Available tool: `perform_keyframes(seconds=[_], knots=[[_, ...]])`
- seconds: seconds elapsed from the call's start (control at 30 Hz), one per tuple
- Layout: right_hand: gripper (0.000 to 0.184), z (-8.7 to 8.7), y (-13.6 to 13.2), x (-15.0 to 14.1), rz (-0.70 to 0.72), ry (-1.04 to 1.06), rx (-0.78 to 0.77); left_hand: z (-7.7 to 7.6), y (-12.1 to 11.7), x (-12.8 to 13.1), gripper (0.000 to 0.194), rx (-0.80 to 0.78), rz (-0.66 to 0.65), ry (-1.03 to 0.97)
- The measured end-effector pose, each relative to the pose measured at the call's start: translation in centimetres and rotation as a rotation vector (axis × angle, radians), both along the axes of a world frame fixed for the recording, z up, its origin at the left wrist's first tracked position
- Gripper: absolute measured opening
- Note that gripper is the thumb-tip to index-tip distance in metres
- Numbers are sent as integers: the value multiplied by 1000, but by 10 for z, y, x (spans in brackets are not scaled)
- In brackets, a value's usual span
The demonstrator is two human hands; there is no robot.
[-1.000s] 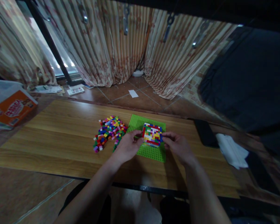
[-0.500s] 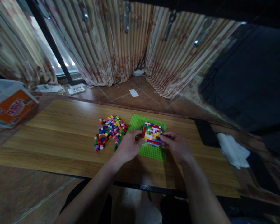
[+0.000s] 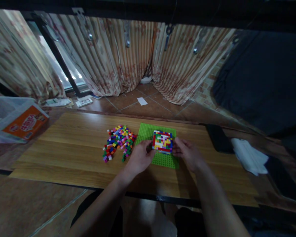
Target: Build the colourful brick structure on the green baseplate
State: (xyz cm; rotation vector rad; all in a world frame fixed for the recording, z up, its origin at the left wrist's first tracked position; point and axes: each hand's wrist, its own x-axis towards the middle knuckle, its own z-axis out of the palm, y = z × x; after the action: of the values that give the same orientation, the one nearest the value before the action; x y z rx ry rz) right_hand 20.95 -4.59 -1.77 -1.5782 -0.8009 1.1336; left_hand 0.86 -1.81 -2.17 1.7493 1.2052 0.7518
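Note:
A square build of small toy bricks (image 3: 162, 142), multicoloured on top with red, white and blue along its borders, sits over the green studded baseplate (image 3: 166, 161). My left hand (image 3: 141, 157) is at its left side, thumb and fingers closed at the edge. On the other side is my right hand (image 3: 188, 153), with fingers stretched toward the build's right edge; whether they touch it is hard to see. Left of the baseplate lies a loose pile of coloured bricks (image 3: 120, 140).
All this is on a long wooden table (image 3: 71, 148). A black phone-like slab (image 3: 219, 139) and white folded cloth or paper (image 3: 249, 156) lie at the right. A clear plastic box with an orange label (image 3: 27, 123) stands at the far left. Striped curtains (image 3: 130, 62) hang behind.
My right hand's fingers have opened from a pinch at the build's right edge and drawn back slightly. My left hand stays at the left side. The camera view has tilted a little.

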Motion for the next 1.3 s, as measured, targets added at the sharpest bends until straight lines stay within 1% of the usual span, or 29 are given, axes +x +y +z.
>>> perform_keyframes(seconds=[0.13,0.23,0.27,0.3,0.37,0.4,0.47,0.53,0.57,0.67,0.73,0.77,0.83,0.93,1.0,1.03,1.1,1.2,1.23,1.3], knots=[[45,-3,5,9,-28,-235,-4,-3,-5,9,35,-52,20,-66],[42,-4,7,16,-53,-526,-14,-3,-12,14,34,-59,8,-56],[42,-2,7,16,-76,-632,-20,-2,-14,14,31,-49,3,-46],[41,0,7,16,-130,-726,0,-1,-16,14,29,-41,-3,-35],[36,7,6,9,-227,-799,120,2,-17,12,27,-50,-24,-30],[34,11,4,3,-266,-795,190,4,-17,10,28,-54,-10,-38],[31,18,-1,-13,-285,-747,334,7,-12,2,33,-45,59,-71],[28,20,-8,-36,-234,-689,466,9,-2,-10,34,-10,156,-126],[26,19,-11,-49,-141,-699,494,10,4,-17,32,0,201,-166],[21,9,-18,-88,246,-757,554,13,22,-38,25,-18,354,-349],[22,-1,-20,-110,422,-799,536,16,29,-51,22,-77,477,-440],[23,-5,-20,-119,474,-811,515,18,31,-57,20,-109,518,-484],[30,-13,-19,-134,538,-861,482,21,33,-65,19,-171,552,-569],[42,-20,-16,-147,549,-969,460,22,32,-72,21,-205,555,-627],[42,-23,-13,-152,514,-1034,439,22,31,-77,18,-187,532,-562],[40,-24,-11,-155,495,-1059,427,22,31,-79,16,-168,503,-482],[35,-25,-7,-158,475,-1095,403,22,28,-85,14,-115,414,-240],[29,-25,0,-159,488,-1103,355,25,21,-93,22,-34,286,167],[28,-25,1,-158,491,-1093,341,26,18,-96,24,-16,256,255],[26,-24,4,-156,486,-1066,335,27,12,-98,25,-2,191,348]])
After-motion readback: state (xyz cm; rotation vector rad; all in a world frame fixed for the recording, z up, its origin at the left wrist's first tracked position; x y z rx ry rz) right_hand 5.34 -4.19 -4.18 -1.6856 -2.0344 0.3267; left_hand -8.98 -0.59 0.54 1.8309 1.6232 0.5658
